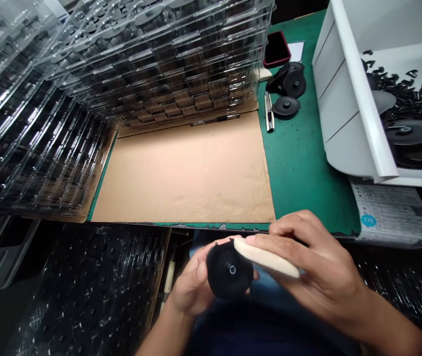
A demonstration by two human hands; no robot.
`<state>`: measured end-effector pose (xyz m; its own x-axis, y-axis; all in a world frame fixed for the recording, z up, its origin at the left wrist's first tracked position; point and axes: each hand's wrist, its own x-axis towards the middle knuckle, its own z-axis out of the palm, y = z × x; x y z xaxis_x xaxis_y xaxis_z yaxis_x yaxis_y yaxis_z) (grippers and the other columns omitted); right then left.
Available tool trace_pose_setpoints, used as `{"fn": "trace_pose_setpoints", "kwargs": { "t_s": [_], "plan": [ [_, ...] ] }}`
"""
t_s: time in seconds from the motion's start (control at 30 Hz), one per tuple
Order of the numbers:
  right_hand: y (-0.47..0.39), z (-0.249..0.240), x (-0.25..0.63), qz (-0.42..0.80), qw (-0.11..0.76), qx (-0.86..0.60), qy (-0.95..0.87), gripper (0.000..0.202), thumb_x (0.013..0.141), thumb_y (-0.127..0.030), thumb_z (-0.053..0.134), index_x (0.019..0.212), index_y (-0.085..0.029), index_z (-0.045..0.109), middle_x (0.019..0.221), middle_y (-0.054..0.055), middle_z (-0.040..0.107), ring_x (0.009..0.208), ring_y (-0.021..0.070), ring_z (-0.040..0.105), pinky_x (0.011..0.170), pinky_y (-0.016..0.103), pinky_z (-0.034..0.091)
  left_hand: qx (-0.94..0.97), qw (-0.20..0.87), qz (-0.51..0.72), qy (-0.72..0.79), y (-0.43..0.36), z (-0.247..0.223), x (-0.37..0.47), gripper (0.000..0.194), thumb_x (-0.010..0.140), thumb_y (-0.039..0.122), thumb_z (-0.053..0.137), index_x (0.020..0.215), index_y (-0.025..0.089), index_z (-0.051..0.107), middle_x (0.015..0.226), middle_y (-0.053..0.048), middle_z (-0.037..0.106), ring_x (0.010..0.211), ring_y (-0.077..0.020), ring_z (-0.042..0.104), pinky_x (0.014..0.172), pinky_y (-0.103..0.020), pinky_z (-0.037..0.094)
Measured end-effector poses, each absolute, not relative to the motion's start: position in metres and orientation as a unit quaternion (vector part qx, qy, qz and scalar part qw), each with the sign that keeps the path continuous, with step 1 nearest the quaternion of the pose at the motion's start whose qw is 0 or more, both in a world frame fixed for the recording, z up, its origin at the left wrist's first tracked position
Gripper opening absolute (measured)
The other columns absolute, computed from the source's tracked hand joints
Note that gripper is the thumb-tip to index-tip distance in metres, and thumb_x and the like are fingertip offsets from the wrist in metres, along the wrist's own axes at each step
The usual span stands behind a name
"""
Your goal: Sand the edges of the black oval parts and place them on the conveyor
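Observation:
My left hand (192, 287) grips a round black plastic part (222, 282) by its edge, below the table's front edge. The part's face, with a small ringed hub in the middle, is turned up toward me. In my right hand (318, 267) is a flat cream-white pad (266, 258) that looks like felt or sponge, pinched between thumb and fingers. The pad's left end touches or overlaps the upper right rim of the black part; the exact contact is hidden.
A cardboard sheet (192, 173) lies on the green table (296, 163), with a pen (214, 119) along its back. Stacked clear trays (166, 64) stand behind and left. To the right are a utility knife (269, 111), loose black parts (286, 106) and a white bin (359, 94) of black pieces.

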<state>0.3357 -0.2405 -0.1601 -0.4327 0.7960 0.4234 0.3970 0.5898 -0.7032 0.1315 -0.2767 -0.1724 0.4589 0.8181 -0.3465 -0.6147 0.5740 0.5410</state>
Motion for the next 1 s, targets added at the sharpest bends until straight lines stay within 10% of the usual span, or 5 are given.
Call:
{"fn": "trace_pose_setpoints", "kwargs": {
  "t_s": [0.37, 0.57, 1.0],
  "plan": [
    [-0.237, -0.166, 0.333, 0.289, 0.354, -0.369, -0.809, 0.041, 0.085, -0.01, 0.061, 0.123, -0.027, 0.062, 0.09, 0.005, 0.054, 0.084, 0.018, 0.048, 0.072, 0.031, 0.047, 0.21, 0.812, 0.44, 0.32, -0.281, -0.183, 0.135, 0.052, 0.077, 0.05, 0.069, 0.12, 0.022, 0.067, 0.104, -0.013, 0.071, 0.085, -0.0268, 0.068, 0.071, -0.037, 0.055],
    [-0.238, -0.16, 0.325, 0.321, 0.37, -0.336, -0.805, 0.048, 0.081, -0.001, 0.056, 0.121, -0.025, 0.064, 0.088, 0.005, 0.054, 0.086, 0.018, 0.049, 0.075, 0.032, 0.048, 0.195, 0.808, 0.453, 0.323, -0.282, -0.186, 0.138, 0.045, 0.076, 0.043, 0.073, 0.116, 0.022, 0.07, 0.107, -0.008, 0.072, 0.1, -0.0245, 0.066, 0.097, -0.037, 0.047],
    [-0.244, -0.167, 0.346, 0.375, 0.419, -0.434, -0.704, 0.036, 0.087, -0.016, 0.065, 0.121, -0.028, 0.062, 0.092, 0.001, 0.062, 0.084, 0.0137, 0.056, 0.07, 0.026, 0.048, 0.133, 0.858, 0.438, 0.235, -0.274, -0.175, 0.137, 0.053, 0.083, 0.046, 0.064, 0.126, 0.014, 0.063, 0.11, -0.013, 0.069, 0.097, -0.0249, 0.068, 0.077, -0.028, 0.056]
  ]
}}
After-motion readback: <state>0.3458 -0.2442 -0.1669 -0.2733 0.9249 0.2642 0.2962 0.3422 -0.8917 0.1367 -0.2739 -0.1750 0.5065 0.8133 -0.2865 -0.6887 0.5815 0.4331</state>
